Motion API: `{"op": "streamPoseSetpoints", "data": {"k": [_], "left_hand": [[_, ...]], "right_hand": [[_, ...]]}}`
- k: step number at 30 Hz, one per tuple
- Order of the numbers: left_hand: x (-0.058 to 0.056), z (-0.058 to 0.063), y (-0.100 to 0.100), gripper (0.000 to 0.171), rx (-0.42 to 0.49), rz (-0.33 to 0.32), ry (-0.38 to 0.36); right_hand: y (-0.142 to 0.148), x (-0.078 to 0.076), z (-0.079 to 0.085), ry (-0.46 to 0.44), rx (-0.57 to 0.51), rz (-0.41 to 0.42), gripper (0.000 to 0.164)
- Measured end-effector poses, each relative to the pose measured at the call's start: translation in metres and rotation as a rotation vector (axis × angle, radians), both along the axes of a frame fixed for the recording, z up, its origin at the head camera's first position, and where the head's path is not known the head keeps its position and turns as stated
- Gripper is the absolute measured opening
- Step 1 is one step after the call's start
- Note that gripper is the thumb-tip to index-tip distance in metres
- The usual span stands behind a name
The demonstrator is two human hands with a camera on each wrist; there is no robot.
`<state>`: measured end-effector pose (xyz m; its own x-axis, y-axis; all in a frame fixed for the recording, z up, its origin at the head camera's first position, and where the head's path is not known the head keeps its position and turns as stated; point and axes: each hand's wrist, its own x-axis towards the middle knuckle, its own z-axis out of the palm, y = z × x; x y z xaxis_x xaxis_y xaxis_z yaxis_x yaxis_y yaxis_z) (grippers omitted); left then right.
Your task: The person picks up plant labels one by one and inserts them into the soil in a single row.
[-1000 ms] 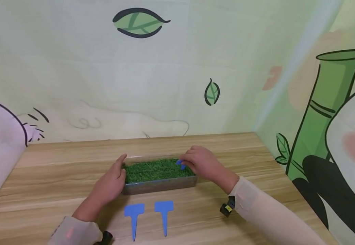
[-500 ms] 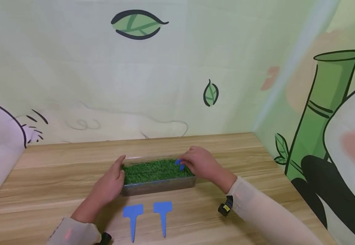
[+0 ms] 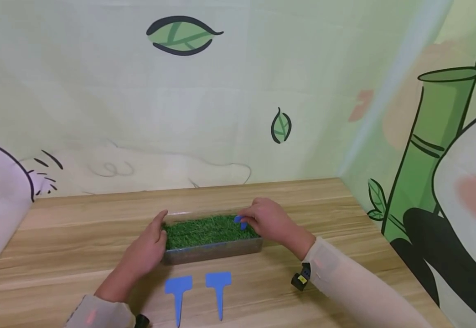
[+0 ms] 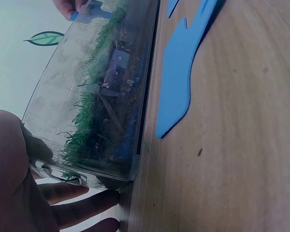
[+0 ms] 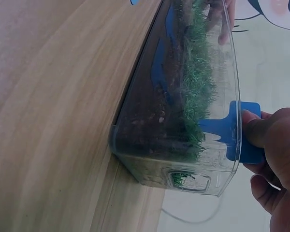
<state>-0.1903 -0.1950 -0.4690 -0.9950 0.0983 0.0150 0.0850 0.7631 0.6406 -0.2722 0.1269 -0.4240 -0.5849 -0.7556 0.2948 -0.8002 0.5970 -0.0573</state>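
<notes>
A clear rectangular tub [image 3: 215, 252] holds dark soil topped with green grass [image 3: 205, 230]. My left hand [image 3: 144, 251] rests against its left end, fingers fairly straight along the end wall and thumb near the rim. Over the right end, my right hand [image 3: 274, 222] pinches the wide head of a blue T-shaped plant label [image 5: 223, 127] between thumb and fingers. The label's stem points down into the grass; its tip is hidden. Two similar blue plant labels, a left one [image 3: 178, 284] and a right one [image 3: 219, 279], lie flat before the tub, stems toward me.
The wood-grain table [image 3: 86, 237] runs back to a wall hanging [image 3: 221, 105] printed with leaves. A panda and bamboo print [image 3: 443, 136] covers the right side. Dark wrist cameras [image 3: 301, 278] sit at both wrists.
Both hands stay in place at the tub, and the right keeps its pinch on the label. The whole head view shifts slightly; the two labels on the table have not moved.
</notes>
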Motion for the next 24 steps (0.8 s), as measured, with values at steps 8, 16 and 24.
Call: {"op": "streamPoseSetpoints", "data": {"k": [8,16,24], "left_hand": [[-0.0006,-0.0033,-0.0017,0.057,0.008,0.006,0.008],[-0.0001,-0.0035,-0.0031,0.056,-0.003,0.005,0.010],[-0.0003,-0.0029,-0.0012,0.057,-0.001,0.005,0.006]], "right_hand": [[-0.0038,0.0000,-0.0035,0.032,0.009,0.025,0.010],[-0.0050,-0.0008,-0.0074,0.059,0.009,0.004,0.010],[-0.0042,0.0002,-0.0027,0.047,0.044,-0.018,0.012]]}}
